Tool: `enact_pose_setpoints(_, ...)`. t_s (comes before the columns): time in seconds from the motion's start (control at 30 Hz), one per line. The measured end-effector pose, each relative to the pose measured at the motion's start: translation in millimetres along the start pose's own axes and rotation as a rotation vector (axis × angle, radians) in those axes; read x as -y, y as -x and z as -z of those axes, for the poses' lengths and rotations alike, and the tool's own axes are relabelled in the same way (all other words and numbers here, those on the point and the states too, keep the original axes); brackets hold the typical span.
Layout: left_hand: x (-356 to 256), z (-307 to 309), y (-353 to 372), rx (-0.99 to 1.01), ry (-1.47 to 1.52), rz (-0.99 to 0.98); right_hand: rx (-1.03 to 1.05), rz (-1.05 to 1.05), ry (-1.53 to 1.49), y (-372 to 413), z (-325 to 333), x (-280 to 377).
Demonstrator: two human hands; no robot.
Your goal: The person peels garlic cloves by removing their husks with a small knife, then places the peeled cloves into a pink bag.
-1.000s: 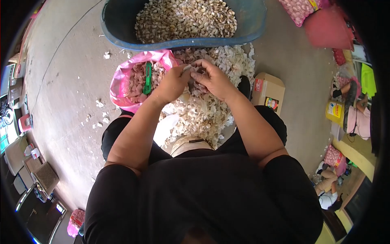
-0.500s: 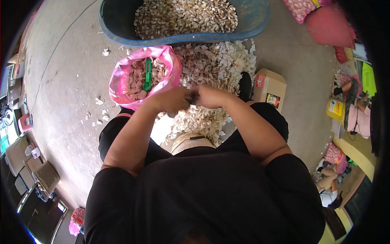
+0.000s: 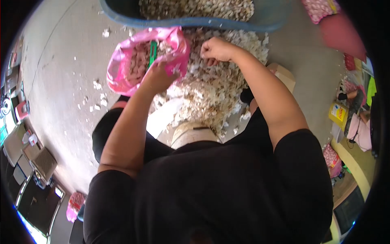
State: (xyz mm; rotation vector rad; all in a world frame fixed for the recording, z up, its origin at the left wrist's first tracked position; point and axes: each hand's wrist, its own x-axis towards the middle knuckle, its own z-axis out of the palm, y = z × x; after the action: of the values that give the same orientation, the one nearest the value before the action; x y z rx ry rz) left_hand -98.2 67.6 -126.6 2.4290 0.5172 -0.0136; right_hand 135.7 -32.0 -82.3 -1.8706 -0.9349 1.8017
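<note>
My left hand [image 3: 159, 78] is at the near rim of a pink plastic bag [image 3: 115, 77]. Its fingers point into the bag and are blurred, so what they hold cannot be made out. Inside the bag lie pinkish garlic cloves [image 3: 136, 67] and a green plastic-handled tool [image 3: 153, 52], close to my left fingertips. My right hand [image 3: 219, 49] hangs above a heap of garlic skins [image 3: 211, 89], its fingers curled together. Whatever is between them is too small to name.
A blue tub [image 3: 203, 22] full of garlic cloves [image 3: 199, 8] stands beyond the heap. To the right is a cardboard box [image 3: 282, 75], partly behind my right arm. A yellow container [image 3: 338, 113] and pink bags of garlic [image 3: 332, 156] stand at the far right.
My hands were together over the skins and have parted. The left moved to the pink bag; the right moved forward and right over the heap. The view has shifted a little.
</note>
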Motion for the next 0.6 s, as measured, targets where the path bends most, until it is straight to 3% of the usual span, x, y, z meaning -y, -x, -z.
enact_pose_setpoints(0.03, -49, 49, -2, 0.308, 0.074, 0.501, 0.044, -0.104, 0.063, -16, -18, -21)
enact_pose_setpoints(0.07, -62, 65, -1, 0.263, 0.159, 0.508, 0.143, -0.144, 0.337, -39, -34, -48)
enact_pose_setpoints(0.13, -54, 68, 1, 0.312, 0.138, 0.528, 0.344, 0.079, 0.849, -62, -70, -88)
enact_pose_setpoints(0.2, -56, 78, 7, 0.323, 0.223, 0.595, 0.251, 0.020, 0.642, -65, -111, -103)
enact_pose_setpoints(0.33, -59, 90, 21, 0.335, 0.360, 0.687, 0.212, 0.159, 0.645, -69, -163, -113)
enact_pose_setpoints(0.43, -65, 101, 23, 0.523, 0.520, 0.779, 0.130, 0.280, 0.540, -79, -189, -144)
enact_pose_setpoints(0.53, -58, 94, 35, 0.491, 0.541, 0.744, 0.124, 0.085, 0.542, -88, -184, -150)
enact_pose_setpoints(0.6, -56, 98, 34, 0.523, 0.460, 0.785, 0.137, -0.005, 0.727, -85, -179, -141)
